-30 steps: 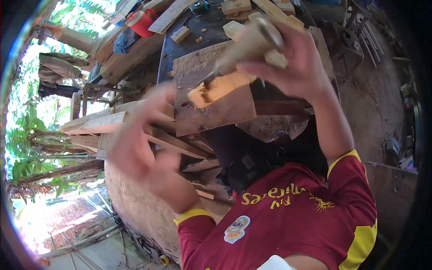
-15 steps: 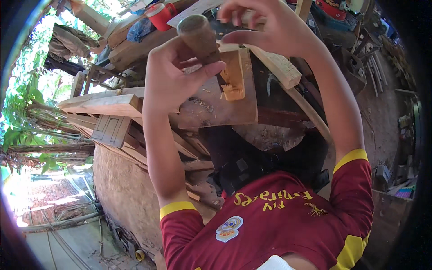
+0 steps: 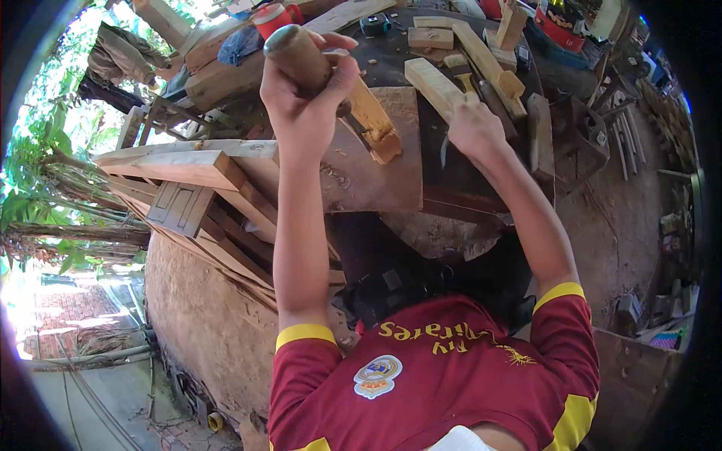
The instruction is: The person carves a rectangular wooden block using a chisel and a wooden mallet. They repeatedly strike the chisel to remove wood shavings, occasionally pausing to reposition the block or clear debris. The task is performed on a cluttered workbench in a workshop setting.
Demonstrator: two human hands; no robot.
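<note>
My left hand (image 3: 304, 109) is wrapped round the thick wooden handle of a chisel (image 3: 297, 56). The chisel slants down, and its dark blade lies along an orange-yellow wood block (image 3: 376, 124) with a rough cut hollow near its close end. Under the block is a flat brown board (image 3: 395, 180) with some shavings on it. To the right, my right hand (image 3: 477, 128) is closed round the near end of a pale squared wooden club (image 3: 430, 84). Its grip is mostly hidden by my fingers and forearm.
On the dark bench lie a brush (image 3: 460, 69), a tape measure (image 3: 374, 25) and several wood pieces. A red mug (image 3: 272, 19) stands at the back left. Long timber beams (image 3: 188, 167) project at the left.
My right hand has come down from above the block and taken hold of the wooden club. The left hand, chisel and block have shifted or tilted leftward in view.
</note>
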